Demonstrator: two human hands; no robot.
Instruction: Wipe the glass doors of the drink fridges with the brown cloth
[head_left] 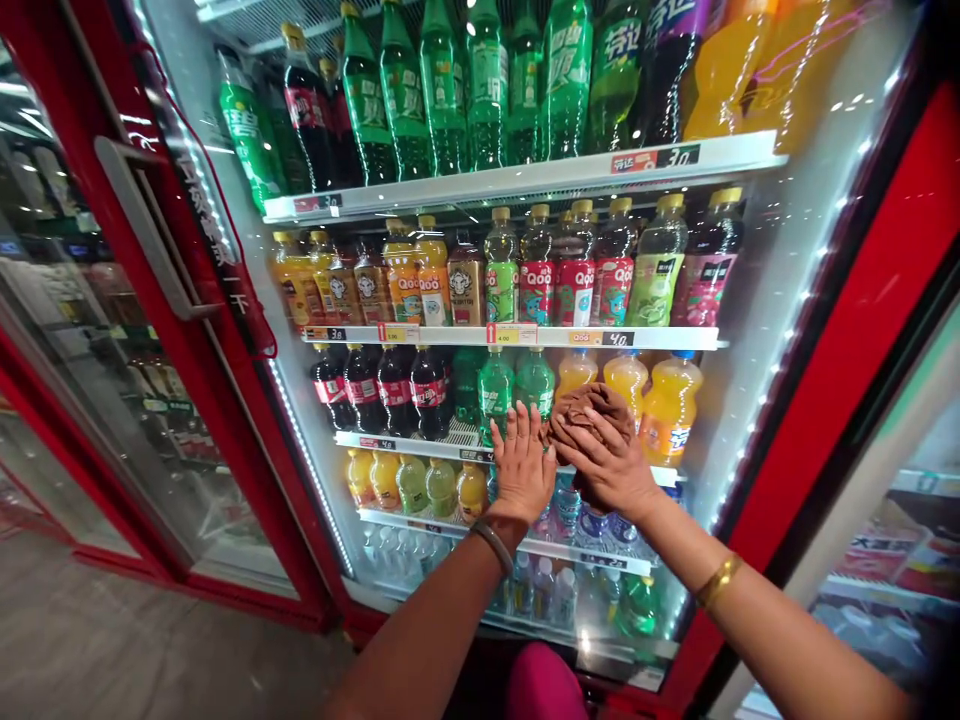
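A crumpled brown cloth (592, 415) is pressed against the glass door of a lit drinks fridge. My right hand (609, 462) lies over it, holding it to the glass with the fingers over its folds. Just left of the cloth, my left hand (523, 462) rests with its palm toward the glass and its fingers spread, holding nothing. Behind the glass near my hands are green bottles (496, 384) and orange drink bottles (671, 410) on a shelf.
The red door frame (847, 330) runs down the right side. At the left stands another glass door with a grey handle (146, 225). A red cord (217, 190) hangs beside it. Grey floor (150, 660) shows at the lower left.
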